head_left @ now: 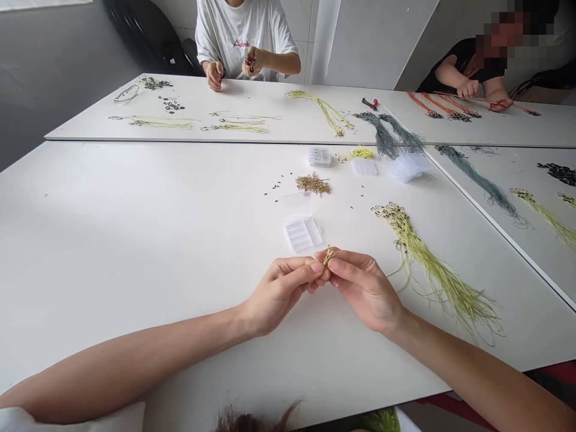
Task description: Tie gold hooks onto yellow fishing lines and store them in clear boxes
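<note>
I have the left hand (281, 294) and right hand (366, 289) closed at the fingertips, both pinching a short yellow-green fishing line (329, 257) with a small metal tip, which tilts up and away from me between them. Ahead on the white surface (135, 240) sits an open clear plastic compartment box (302, 234), its contents too faint to tell, and a bundle of yellow-green hooked lines (434, 270) lies just right of the right hand

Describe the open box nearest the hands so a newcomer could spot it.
On the table, just above the person's left hand and right hand, the clear box lies open, lid raised behind it. Three other clear boxes sit farther up, past the gold hooks.
</note>
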`<state>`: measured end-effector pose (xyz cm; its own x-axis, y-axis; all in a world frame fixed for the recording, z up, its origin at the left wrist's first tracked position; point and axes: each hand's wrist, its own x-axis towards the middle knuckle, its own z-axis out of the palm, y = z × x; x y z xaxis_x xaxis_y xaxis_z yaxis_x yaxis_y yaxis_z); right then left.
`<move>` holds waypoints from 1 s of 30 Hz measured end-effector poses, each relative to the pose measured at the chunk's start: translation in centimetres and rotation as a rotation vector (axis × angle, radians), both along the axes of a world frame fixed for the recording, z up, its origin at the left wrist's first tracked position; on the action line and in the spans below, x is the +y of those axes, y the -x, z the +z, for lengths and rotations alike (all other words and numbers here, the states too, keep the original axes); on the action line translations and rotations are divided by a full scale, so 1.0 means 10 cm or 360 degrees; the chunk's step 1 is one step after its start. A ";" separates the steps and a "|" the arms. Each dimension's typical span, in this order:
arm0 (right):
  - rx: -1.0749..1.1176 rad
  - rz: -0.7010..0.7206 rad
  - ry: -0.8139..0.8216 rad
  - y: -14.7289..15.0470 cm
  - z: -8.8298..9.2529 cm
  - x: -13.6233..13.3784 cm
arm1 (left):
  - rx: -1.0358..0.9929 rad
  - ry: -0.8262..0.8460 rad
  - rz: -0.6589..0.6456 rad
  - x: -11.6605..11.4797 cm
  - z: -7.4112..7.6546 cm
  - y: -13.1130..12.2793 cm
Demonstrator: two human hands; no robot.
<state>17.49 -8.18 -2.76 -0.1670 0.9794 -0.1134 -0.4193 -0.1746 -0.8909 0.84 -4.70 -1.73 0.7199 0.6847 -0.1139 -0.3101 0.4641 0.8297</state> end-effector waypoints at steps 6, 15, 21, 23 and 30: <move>-0.0018 0.0018 -0.0018 0.01 0.01 -0.01 | 0.0013 -0.0020 0.0021 0.00 -0.01 -0.01; 0.0004 -0.0001 -0.0005 0.02 0.03 0.00 | 0.0094 -0.0109 0.0020 -0.02 -0.03 -0.01; 0.0019 -0.0165 0.0027 -0.07 0.07 0.05 | 0.0282 -0.0130 -0.0004 0.00 -0.07 0.02; -0.0005 -0.0228 0.0014 -0.11 0.08 0.07 | 0.0373 -0.0137 -0.0043 0.00 -0.08 0.03; 0.0044 -0.0215 0.0040 -0.24 0.09 0.14 | 0.0623 -0.0249 -0.0028 0.11 0.01 0.07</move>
<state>19.86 -6.73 -1.84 -0.0370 0.9901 -0.1356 -0.4650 -0.1372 -0.8746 0.15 -3.55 -1.67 0.6548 0.7033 -0.2768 0.0495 0.3255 0.9442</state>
